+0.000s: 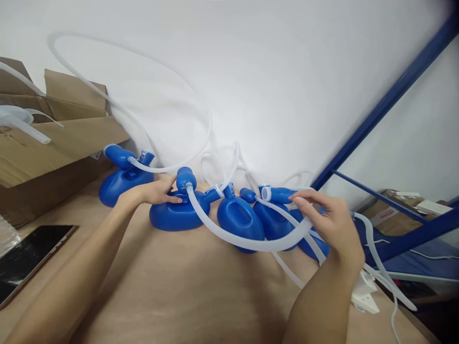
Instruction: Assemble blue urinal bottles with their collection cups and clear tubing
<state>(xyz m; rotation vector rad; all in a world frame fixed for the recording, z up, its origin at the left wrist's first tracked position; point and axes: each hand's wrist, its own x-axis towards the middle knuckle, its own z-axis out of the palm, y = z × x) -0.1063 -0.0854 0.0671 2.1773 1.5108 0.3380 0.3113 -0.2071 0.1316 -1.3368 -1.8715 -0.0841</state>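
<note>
Several blue plastic urinal bottles with pale hoses stand in a row along the wall. My left hand [156,192] grips the handle area of one blue urinal bottle [175,217], thumb on top, fingers partly hidden behind. From this bottle's round blue end piece [185,178] a white corrugated hose [247,244] bows forward to the right. My right hand [332,220] has its fingers closed round the far part of that hose, its fingertips near the blue end piece of another bottle. Beside it sits a second blue bottle [236,220] with an oval handle opening.
An open cardboard box [60,148] with clear plastic parts stands at left. A dark phone-like slab [32,258] lies in front of it. On the right are a blue metal frame [387,110], a white plug block [366,296] and loose hoses. Another blue bottle [122,186] is beside the box.
</note>
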